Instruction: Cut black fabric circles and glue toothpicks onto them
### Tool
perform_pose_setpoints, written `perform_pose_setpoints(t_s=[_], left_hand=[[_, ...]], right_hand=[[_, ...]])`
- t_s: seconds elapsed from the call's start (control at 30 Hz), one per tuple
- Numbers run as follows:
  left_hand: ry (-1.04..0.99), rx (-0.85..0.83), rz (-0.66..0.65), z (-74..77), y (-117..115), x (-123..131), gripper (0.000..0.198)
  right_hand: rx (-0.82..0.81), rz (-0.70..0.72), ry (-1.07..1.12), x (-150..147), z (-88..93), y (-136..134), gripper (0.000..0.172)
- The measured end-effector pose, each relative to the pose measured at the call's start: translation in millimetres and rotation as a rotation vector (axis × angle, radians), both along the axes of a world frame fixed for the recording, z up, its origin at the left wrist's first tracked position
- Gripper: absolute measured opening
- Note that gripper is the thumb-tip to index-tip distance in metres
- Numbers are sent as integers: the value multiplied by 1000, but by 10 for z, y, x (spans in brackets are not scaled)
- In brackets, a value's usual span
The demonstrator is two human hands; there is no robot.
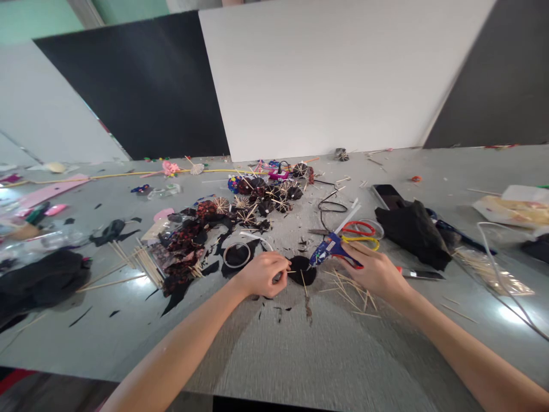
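Note:
My left hand is closed in a pinch at the left edge of a round black fabric piece. A thin wooden stick runs from its fingertips onto the black piece. Another wooden stick lies on the piece and points toward me. My right hand is wrapped round a blue hot glue gun, whose nozzle points down at the right side of the black piece. Loose wooden sticks are scattered below my right hand.
Dark balls with radiating sticks are heaped behind my hands. A roll of tape lies left, near bundled sticks. Scissors, a phone, black cloth and a knife are on the right. Boards stand behind.

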State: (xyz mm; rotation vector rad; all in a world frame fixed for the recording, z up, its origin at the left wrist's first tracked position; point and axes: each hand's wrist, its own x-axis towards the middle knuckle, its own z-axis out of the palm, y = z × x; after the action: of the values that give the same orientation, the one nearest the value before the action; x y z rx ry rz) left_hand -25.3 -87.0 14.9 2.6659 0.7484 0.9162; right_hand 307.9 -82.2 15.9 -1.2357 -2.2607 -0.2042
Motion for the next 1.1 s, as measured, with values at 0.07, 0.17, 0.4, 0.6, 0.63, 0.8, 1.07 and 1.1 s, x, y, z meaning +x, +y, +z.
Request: perform_pose_setpoints(t_s=[0.07, 0.17, 0.4, 0.6, 0.63, 0.8, 1.07, 1.1], left_hand=[[12, -4, 9, -6, -1, -4, 16], [11, -4, 12, 0, -4, -3, 16], [-26, 12, -7, 26, -4, 7, 15], [13, -12, 10, 9, -3, -9, 15], [16, -13, 12, 6, -4, -10, 15], [6, -6, 13, 9, -6, -6, 15], [17, -18, 6, 4, 3, -6, 14], [19, -17, 8, 2, 3, -6, 15]], right_hand=[[-7, 7, 1, 12, -1, 3, 32], [-17, 7, -3, 25, 5, 6, 31], [-18, -7, -23, 40, 26, 18, 30], [-53, -1, -48, 85, 36, 38, 31], [-50, 0, -47, 92, 38, 41, 31], [-33, 19, -47, 114, 66, 45, 29], [7, 38, -52, 155, 81, 65, 29], [9, 38, -54, 162, 78, 69, 29]])
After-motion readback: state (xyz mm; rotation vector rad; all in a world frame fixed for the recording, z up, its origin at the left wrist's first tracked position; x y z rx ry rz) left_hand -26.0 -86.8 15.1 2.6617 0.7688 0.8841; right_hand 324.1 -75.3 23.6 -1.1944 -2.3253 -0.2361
